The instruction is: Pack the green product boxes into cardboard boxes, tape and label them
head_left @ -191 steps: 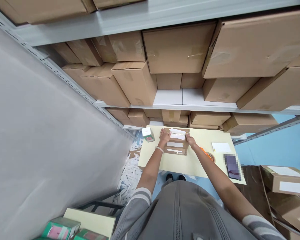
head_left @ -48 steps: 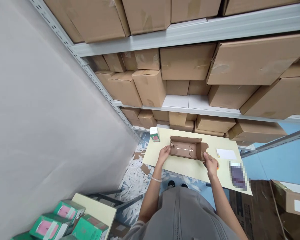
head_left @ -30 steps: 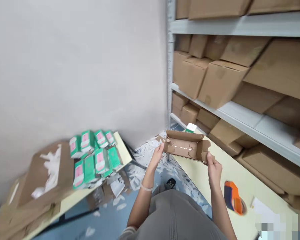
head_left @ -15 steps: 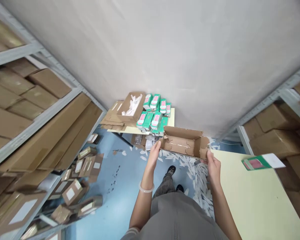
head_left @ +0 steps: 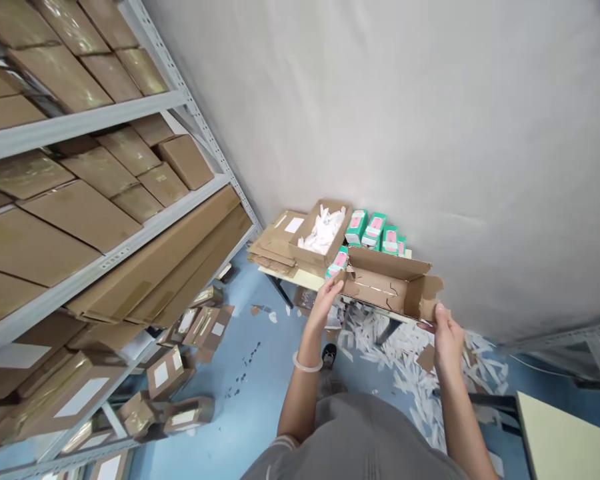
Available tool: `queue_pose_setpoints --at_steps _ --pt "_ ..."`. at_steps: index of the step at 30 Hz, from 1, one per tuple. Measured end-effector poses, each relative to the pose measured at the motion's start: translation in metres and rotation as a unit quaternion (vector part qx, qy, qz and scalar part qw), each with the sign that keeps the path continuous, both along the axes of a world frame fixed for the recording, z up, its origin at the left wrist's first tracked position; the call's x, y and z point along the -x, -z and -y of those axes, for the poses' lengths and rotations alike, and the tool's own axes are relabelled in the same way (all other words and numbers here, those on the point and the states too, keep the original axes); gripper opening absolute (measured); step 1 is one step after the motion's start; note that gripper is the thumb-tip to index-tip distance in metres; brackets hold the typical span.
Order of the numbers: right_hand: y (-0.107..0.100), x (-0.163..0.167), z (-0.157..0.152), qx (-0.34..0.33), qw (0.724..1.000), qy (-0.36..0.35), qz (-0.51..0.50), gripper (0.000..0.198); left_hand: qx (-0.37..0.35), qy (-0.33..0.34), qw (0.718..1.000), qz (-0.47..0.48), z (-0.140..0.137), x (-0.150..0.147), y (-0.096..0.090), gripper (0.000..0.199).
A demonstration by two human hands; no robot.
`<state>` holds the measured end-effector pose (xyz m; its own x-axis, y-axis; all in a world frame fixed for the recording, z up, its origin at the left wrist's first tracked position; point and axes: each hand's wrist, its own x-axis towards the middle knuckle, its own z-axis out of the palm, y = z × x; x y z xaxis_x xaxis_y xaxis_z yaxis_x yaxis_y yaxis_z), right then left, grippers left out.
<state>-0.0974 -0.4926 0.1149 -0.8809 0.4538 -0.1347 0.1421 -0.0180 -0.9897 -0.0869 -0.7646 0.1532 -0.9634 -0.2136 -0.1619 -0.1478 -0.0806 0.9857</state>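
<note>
We have room to step on the blue floor (head_left: pixel 243 393) between us and the shelving (head_left: pixel 107 259) at left, while a cream table (head_left: pixel 570 433) edges in at lower right. Our left hand (head_left: pixel 330 289) and right hand (head_left: pixel 447 330) grasp 2 ends of a brown cardboard box (head_left: pixel 377 288), held up before us, its open side facing us, flap splayed at right. Beyond it, green-and-pink packs (head_left: pixel 375 227) and a carton (head_left: pixel 307 255) of white paper (head_left: pixel 325 230) crowd a far table (head_left: pixel 307 279), and paper scraps (head_left: pixel 410 380) litter the ground.

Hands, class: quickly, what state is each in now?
Left hand: closed, holding the box at its left end.
Right hand: closed, holding the box's right end.
</note>
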Motion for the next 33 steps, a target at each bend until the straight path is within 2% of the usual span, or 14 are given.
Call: queue_pose_setpoints --at_steps 3,6,9,14,20,22,24,28,30,33 --pt "0.006 0.038 0.041 -0.013 1.000 0.000 0.017 0.071 -0.034 0.074 0.996 -0.035 0.048 0.042 0.001 0.056" --pt "0.013 0.071 0.073 -0.042 0.998 -0.014 0.055 0.073 -0.027 0.077 0.996 -0.021 0.087 0.078 0.004 0.058" --pt "0.023 0.091 0.094 -0.076 0.995 -0.001 0.062 0.071 0.000 0.083 0.996 -0.008 0.111 0.104 0.007 0.056" --pt "0.039 0.098 0.107 -0.150 0.981 0.036 0.117 0.068 0.036 0.125 0.991 0.018 0.120 0.127 0.007 0.053" --pt "0.050 0.104 0.105 -0.092 0.986 0.026 0.135 0.079 0.060 0.144 0.987 0.025 0.121 0.144 0.027 0.059" --pt "0.052 0.105 0.104 -0.080 0.987 0.023 0.136 0.081 0.075 0.127 0.989 0.010 0.132 0.156 0.036 0.059" --pt "0.054 0.105 0.105 -0.091 0.985 0.024 0.142 0.081 0.092 0.082 0.992 -0.008 0.148 0.175 0.041 0.058" --pt "0.050 0.103 0.108 -0.108 0.983 0.019 0.149 0.080 0.189 -0.004 0.982 0.000 0.180 0.236 0.048 0.061" --pt "0.047 0.103 0.111 -0.096 0.983 0.015 0.157 0.081 0.265 0.015 0.964 0.030 0.185 0.269 0.054 0.075" --pt "0.045 0.103 0.113 -0.091 0.984 0.008 0.155 0.078 0.354 0.097 0.923 0.116 0.177 0.311 0.069 0.104"
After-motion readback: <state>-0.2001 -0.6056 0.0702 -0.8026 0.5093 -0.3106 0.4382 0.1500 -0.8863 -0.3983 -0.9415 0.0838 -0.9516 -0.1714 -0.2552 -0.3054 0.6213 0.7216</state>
